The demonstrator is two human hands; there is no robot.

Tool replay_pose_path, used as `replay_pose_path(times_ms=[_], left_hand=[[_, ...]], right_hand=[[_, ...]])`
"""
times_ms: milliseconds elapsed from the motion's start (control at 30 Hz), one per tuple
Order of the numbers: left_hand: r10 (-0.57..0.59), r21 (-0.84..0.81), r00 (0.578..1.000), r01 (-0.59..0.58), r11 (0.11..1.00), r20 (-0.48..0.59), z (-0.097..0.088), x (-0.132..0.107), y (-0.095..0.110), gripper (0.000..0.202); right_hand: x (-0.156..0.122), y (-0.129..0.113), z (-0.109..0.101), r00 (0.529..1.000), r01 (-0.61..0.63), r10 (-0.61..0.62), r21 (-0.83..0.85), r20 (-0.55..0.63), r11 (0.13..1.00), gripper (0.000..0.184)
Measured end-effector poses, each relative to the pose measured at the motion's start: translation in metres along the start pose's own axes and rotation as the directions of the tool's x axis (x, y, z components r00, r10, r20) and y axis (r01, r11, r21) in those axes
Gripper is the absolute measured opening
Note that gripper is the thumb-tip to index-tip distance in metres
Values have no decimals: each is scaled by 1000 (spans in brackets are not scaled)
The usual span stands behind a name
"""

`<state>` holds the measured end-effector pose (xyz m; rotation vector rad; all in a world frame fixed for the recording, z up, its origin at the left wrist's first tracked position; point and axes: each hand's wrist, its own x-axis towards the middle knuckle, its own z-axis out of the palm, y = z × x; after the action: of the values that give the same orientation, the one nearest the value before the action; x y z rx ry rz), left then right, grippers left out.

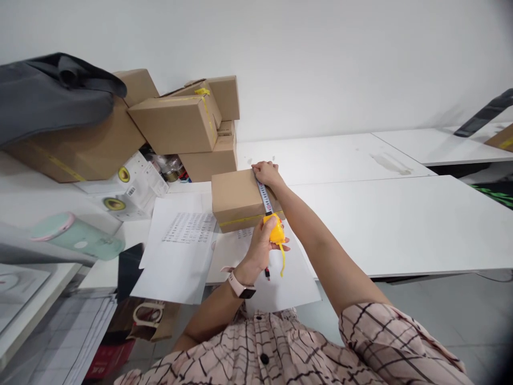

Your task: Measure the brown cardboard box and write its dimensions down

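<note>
A brown cardboard box [234,195] with yellow tape along its near side rests on the white table. My left hand [262,243] is wrapped round a yellow tape measure [277,231] at the box's near edge, its yellow strap hanging down. The marked blade [264,198] runs across the box top, away from me. At the far edge of the box, my right hand [266,174] pinches the blade's end with curled fingers. Part of the box is hidden behind my right forearm. Below my left hand, a dark pen [267,274] shows in part on a paper.
Printed sheets [176,256] lie left of the box, and another paper [280,291] overhangs the table's front edge. Stacked cartons [176,125] stand at the back left. Nearer on that side are a white printed box [130,187] and a mint-green bottle [80,235]. White tabletop [385,224] extends right.
</note>
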<state>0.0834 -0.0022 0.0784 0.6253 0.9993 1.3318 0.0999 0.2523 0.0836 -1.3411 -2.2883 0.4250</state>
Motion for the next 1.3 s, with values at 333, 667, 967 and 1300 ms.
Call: replay_pose_path(times_ms=[333, 667, 967, 1300], left_hand=[[133, 133, 991, -133, 982, 10, -32, -20, 7, 59], [415, 432, 866, -273, 859, -279, -137, -24, 22, 55], [477, 397, 860, -380, 836, -181, -124, 21, 99, 52], [489, 398, 872, -439, 806, -28, -94, 21, 79, 57]], right_hand=[[-13, 21, -29, 975, -9, 101, 424, -195, 906, 52], [-148, 70, -25, 967, -162, 245, 566, -73, 809, 63], [-85, 26, -61, 938, -91, 163, 238, -306, 967, 45], [-15, -9, -55, 968, -5, -25, -118, -250, 993, 42]])
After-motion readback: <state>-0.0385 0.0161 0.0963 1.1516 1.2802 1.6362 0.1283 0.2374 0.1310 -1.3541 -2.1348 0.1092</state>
